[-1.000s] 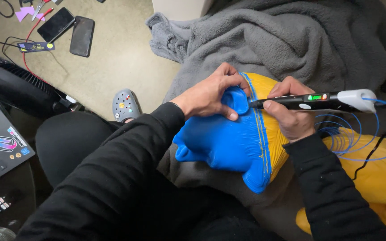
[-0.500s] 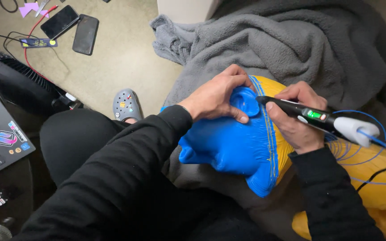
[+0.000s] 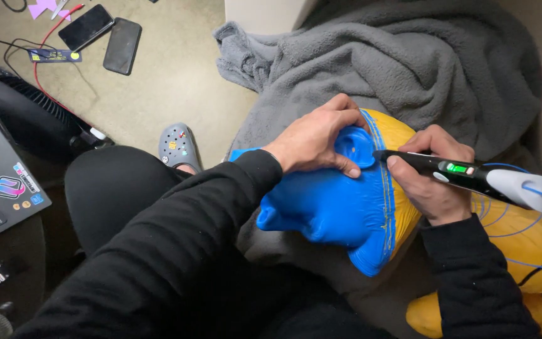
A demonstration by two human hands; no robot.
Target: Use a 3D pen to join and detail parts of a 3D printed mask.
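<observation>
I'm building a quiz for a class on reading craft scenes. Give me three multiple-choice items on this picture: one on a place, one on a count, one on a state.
1. Where does the grey perforated clog lie?
A. on the beige floor
B. on the grey fleece blanket
C. on the laptop

2. How many dark phones lie on the floor at top left?
A. one
B. two
C. four

3. What is the state of the right hand?
A. open and flat
B. closed around the black pen-shaped tool
C. resting on the knee

Answers:
1. A, since the clog sits on the beige floor beside the black-clad knee.
2. B, since one phone and a second lie side by side.
3. B, since its fingers wrap the black pen-shaped tool, whose tip is at the blue and yellow ribbed plastic figure.
</observation>
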